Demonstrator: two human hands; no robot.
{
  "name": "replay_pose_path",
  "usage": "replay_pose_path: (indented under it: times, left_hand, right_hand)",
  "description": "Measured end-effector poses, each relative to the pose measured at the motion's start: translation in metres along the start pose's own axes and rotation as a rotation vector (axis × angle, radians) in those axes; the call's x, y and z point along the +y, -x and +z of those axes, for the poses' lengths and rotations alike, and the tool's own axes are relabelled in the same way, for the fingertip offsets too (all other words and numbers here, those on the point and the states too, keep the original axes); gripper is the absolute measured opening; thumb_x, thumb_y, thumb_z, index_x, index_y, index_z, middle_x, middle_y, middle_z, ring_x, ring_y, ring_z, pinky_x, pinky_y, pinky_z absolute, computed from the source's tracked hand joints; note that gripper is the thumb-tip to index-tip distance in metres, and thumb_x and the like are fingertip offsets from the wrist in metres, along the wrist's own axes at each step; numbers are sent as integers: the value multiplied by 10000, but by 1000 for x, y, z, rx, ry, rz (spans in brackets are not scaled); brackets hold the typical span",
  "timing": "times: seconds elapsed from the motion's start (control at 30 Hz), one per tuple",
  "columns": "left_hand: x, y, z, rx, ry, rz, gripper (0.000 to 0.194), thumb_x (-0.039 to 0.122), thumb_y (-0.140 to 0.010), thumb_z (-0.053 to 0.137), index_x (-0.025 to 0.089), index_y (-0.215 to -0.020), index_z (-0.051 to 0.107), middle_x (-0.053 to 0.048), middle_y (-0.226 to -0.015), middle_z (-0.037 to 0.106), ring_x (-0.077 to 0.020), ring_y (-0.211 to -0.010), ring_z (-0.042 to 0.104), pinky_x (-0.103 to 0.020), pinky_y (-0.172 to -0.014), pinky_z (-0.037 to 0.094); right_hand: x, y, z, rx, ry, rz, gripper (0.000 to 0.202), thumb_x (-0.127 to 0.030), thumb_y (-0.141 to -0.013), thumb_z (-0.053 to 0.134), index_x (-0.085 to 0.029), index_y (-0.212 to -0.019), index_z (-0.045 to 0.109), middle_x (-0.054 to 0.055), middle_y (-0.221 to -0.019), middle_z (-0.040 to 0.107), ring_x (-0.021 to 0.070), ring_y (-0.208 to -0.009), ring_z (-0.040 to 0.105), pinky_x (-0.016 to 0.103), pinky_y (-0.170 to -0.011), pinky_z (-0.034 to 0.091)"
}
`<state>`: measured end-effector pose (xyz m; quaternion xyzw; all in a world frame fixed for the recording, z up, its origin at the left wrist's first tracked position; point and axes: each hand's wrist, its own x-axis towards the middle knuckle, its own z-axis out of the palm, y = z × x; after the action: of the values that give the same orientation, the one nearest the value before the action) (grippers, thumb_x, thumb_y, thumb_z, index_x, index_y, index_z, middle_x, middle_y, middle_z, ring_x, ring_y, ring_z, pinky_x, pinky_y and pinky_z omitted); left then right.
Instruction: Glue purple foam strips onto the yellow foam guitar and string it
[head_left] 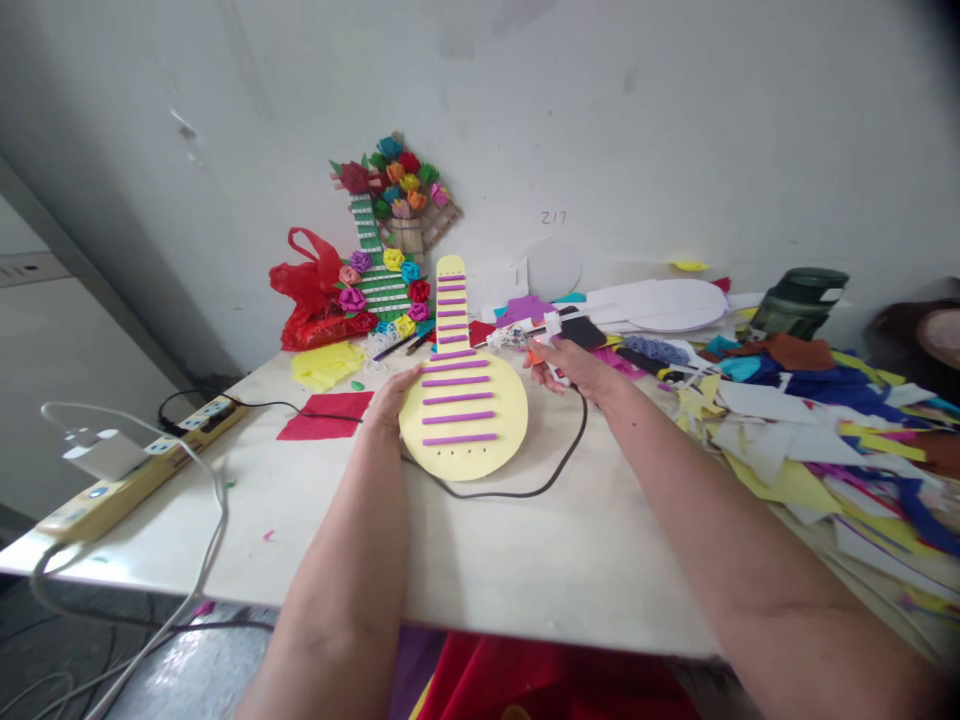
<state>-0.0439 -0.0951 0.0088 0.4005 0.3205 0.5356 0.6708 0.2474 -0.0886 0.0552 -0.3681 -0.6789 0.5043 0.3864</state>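
A yellow paddle-shaped foam cutout (pixel 465 415) with several purple strips glued across it lies on the white table (pixel 525 560). My left hand (pixel 394 398) rests flat against its left edge, fingers on the foam. My right hand (pixel 574 368) is just right of the cutout, closed around a white glue gun (pixel 525 338) whose nozzle points left toward the cutout's neck. A black cord (pixel 555 465) runs from the gun and curves under the cutout.
A heap of coloured foam and paper scraps (pixel 825 420) covers the right side. A paper-flower craft (pixel 394 240) and red bag (pixel 315 295) lean on the wall. A red sheet (pixel 326 415), yellow scrap (pixel 326 365) and power strip (pixel 142 465) lie left.
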Motion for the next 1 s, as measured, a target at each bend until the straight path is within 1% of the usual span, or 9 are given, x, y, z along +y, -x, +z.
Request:
replay_pose_path:
  times: [0.17, 0.43, 0.57, 0.63, 0.73, 0.83, 0.9, 1.0]
  left_hand:
    - [-1, 1, 1, 13, -12, -6, 372, 285, -758, 551, 127, -1094, 582, -89, -911, 686, -284, -953, 609, -442, -866, 476]
    - [0, 3, 2, -24, 10, -38, 389, 305, -755, 552, 126, -1099, 574, -102, -929, 681, -298, -967, 601, -449, -868, 473]
    - [-2, 1, -1, -46, 6, -26, 413, 313, -747, 563, 118, -1111, 568, -107, -939, 680, -305, -965, 600, -459, -868, 467]
    - [-2, 0, -3, -52, -3, -21, 399, 317, -752, 555, 132, -1105, 576, -107, -940, 679, -304, -970, 599, -460, -866, 466]
    - [-2, 0, -3, -36, -13, -16, 378, 317, -755, 548, 160, -1097, 584, -99, -944, 680, -295, -971, 600, -454, -866, 467]
    - [-1, 0, -1, -24, -8, -6, 420, 318, -739, 569, 132, -1115, 571, -101, -944, 680, -299, -957, 605, -454, -875, 463]
    - [-1, 1, 0, -9, 2, 5, 436, 311, -736, 573, 113, -1125, 563, -103, -936, 681, -301, -945, 609, -456, -873, 463]
    - [1, 1, 0, 14, 18, 1, 410, 288, -759, 539, 105, -1125, 560, -103, -917, 683, -294, -942, 610, -460, -856, 469]
  right_hand:
    - [1, 0, 2, -22, -43, 6, 480, -597, -725, 519, -123, -758, 585, 21, -536, 570, 45, -311, 386, 203, -332, 285]
    - [-4, 3, 7, -40, -33, -23, 461, -584, -734, 521, -129, -763, 590, 11, -530, 560, 45, -315, 377, 213, -351, 298]
    - [-7, 6, 9, -43, -10, -21, 475, -605, -726, 512, -136, -709, 579, 9, -498, 549, 46, -311, 366, 220, -360, 308]
    - [-7, 6, 8, -45, 0, -14, 480, -610, -727, 506, -137, -673, 566, 6, -472, 534, 47, -310, 362, 222, -367, 316]
    - [-4, 4, 7, -40, -11, -18, 475, -607, -725, 512, -136, -703, 573, 6, -490, 545, 47, -310, 365, 218, -359, 311]
    - [1, 1, 4, -32, -15, -5, 467, -595, -728, 519, -134, -752, 587, 10, -523, 564, 46, -306, 374, 211, -340, 294]
    - [3, 0, 2, -27, -16, 11, 465, -588, -732, 518, -129, -750, 591, 16, -527, 570, 46, -304, 377, 209, -330, 284]
    - [3, 1, 0, -21, -26, 26, 461, -580, -730, 527, -124, -746, 591, 26, -539, 578, 49, -314, 387, 205, -322, 275]
